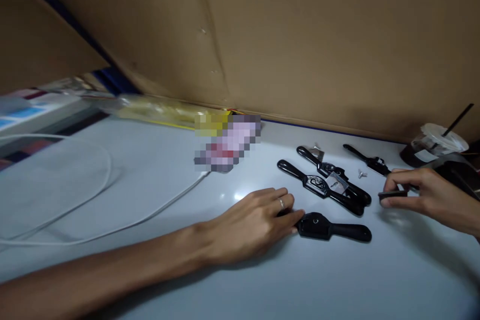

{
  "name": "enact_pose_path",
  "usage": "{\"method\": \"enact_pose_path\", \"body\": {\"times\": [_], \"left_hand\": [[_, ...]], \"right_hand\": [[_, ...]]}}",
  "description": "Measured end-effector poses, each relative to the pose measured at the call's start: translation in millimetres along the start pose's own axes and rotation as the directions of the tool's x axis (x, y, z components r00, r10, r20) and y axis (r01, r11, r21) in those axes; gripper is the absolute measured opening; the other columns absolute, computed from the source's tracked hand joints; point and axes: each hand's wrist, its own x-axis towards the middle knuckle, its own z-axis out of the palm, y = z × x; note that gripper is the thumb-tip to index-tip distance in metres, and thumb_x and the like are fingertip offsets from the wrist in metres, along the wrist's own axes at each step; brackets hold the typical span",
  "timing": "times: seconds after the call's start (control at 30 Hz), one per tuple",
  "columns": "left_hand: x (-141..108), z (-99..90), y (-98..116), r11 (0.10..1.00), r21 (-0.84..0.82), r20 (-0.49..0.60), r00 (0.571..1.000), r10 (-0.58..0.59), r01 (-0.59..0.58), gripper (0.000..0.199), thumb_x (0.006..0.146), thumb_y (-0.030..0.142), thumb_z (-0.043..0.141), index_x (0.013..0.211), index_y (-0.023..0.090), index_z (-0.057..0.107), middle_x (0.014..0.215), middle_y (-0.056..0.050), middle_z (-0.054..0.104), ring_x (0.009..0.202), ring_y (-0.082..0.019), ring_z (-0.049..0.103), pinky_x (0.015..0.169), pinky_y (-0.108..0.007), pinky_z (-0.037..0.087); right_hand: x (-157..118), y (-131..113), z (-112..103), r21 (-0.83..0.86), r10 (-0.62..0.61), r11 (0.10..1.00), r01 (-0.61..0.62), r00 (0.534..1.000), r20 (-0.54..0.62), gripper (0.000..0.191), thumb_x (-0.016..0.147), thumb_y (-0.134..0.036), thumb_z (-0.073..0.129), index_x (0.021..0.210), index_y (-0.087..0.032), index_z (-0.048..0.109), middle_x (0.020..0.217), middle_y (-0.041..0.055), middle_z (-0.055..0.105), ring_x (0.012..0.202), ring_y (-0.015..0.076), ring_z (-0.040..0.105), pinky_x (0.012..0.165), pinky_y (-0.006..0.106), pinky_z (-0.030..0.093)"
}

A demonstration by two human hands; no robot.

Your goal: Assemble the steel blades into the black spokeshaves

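Nearest me on the pale bench [225,290], I am reaching in from the left with a bare arm, and my left grip [258,217] is grasping the left end of the near tool [315,226], a black one with two handles; my fingers are hiding most of that end. The near tool is lying flat, its long axis running left to right, its free handle pointing right.

Slightly farther out, at the right, my right grip [431,195] is pinching a small dark piece [392,194] between thumb and fingers, seemingly just above the bench. I am minding one relation: the near tool's body is lying left of the dark piece and closer to me, the free handle reaching toward the right grip, while the left grip is the nearer one to that body.

Beyond, a second tool [317,186] and a third tool [329,169] are lying aslant, close together, with a shiny flat piece [338,183] resting on them. Farther back, a silvery screw [361,174] is lying beside a fourth tool [375,164], which my right grip is partly covering. At the far right, a lidded cup [418,154] is standing before a brown panel [318,50].
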Motion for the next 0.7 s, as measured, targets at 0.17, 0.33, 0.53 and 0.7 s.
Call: {"method": "enact_pose_path", "body": {"times": [0.17, 0.33, 0.53, 0.7], "left_hand": [[1.4, -0.4, 14.4, 0.998, -0.067, -0.006, 1.0, 0.012, -0.012, 0.026, 0.109, 0.021, 0.043, 0.115, 0.012, 0.067, 0.086, -0.004, 0.062, 0.073, -0.016, 0.056, 0.062, -0.03, 0.05], [0.9, 0.3, 19.5, 0.996, -0.084, -0.025, 0.999, 0.026, -0.028, 0.028, 0.11, 0.019, 0.04, 0.116, 0.009, 0.066, 0.087, -0.005, 0.064, 0.075, -0.017, 0.057, 0.062, -0.031, 0.05], [0.5, -1.4, 16.4, 0.995, -0.097, -0.004, 0.999, 0.033, -0.033, 0.027, 0.11, 0.019, 0.04, 0.116, 0.012, 0.065, 0.085, -0.004, 0.063, 0.073, -0.015, 0.055, 0.06, -0.029, 0.048], [-0.8, -2.4, 16.2, 0.994, -0.109, -0.012, 1.0, 0.028, -0.029, 0.022, 0.109, 0.018, 0.044, 0.118, 0.012, 0.064, 0.086, -0.003, 0.062, 0.071, -0.015, 0.054, 0.059, -0.029, 0.046]], "right_hand": [[-2.6, -41.8, 30.6, 0.263, -0.098, 0.957, 0.125, 0.989, -0.112, 0.021, 0.08, -0.051, 0.078, 0.085, -0.03, 0.079, 0.085, 0.0042, 0.074, 0.075, 0.0225, 0.064, 0.066, 0.035, 0.047], [-1.2, -59.6, 59.5, 0.451, -0.033, 0.887, 0.102, 0.987, -0.159, 0.027, 0.086, -0.043, 0.074, 0.109, -0.029, 0.08, 0.103, 0.0064, 0.077, 0.092, 0.0252, 0.069, 0.075, 0.037, 0.053], [2.3, -70.0, 82.1, 0.686, 0.047, 0.728, 0.012, 0.997, -0.067, 0.018, 0.084, -0.038, 0.073, 0.083, -0.022, 0.064, 0.073, -0.0011, 0.063, 0.067, 0.0158, 0.061, 0.064, 0.03, 0.05], [2.7, -75.5, 89.9, 0.643, 0.025, 0.757, 0.112, 0.98, -0.2, 0.02, 0.084, -0.035, 0.07, 0.071, -0.021, 0.064, 0.073, -0.0012, 0.059, 0.068, 0.014, 0.053, 0.063, 0.028, 0.044]]}}
